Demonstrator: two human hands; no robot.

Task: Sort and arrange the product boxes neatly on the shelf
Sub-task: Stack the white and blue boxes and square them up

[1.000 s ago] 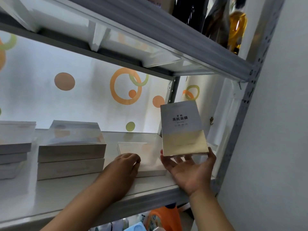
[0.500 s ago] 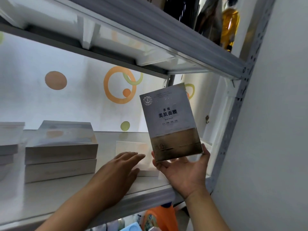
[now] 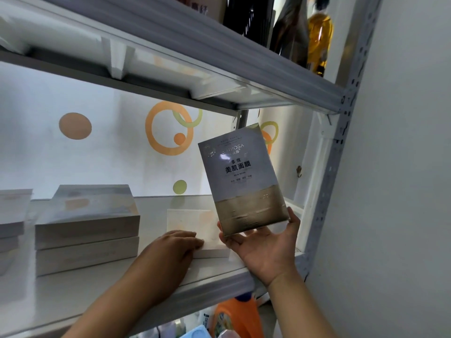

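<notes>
My right hand [image 3: 264, 247] holds a grey and gold product box [image 3: 241, 181] upright by its bottom edge, thumb on one corner and fingers on the other, above the right end of the white shelf [image 3: 73, 293]. Beneath and left of it a flat white box [image 3: 190, 223] lies on the shelf. My left hand [image 3: 170, 252] rests on that box's front left corner, fingers curled over its edge. Further left stands a stack of two grey boxes [image 3: 87, 230], and another stack [image 3: 12, 218] sits at the left edge.
The shelf above [image 3: 195, 57] carries dark packages and an amber bottle [image 3: 319, 35]. A grey perforated upright [image 3: 341, 142] and a white wall close the right side. An orange detergent bottle [image 3: 234, 315] stands on the level below.
My right hand has raised the grey and gold box and tilted it upright, its printed face turned toward me. My left hand has stayed at the flat white box, its fingers opening and then curling again.
</notes>
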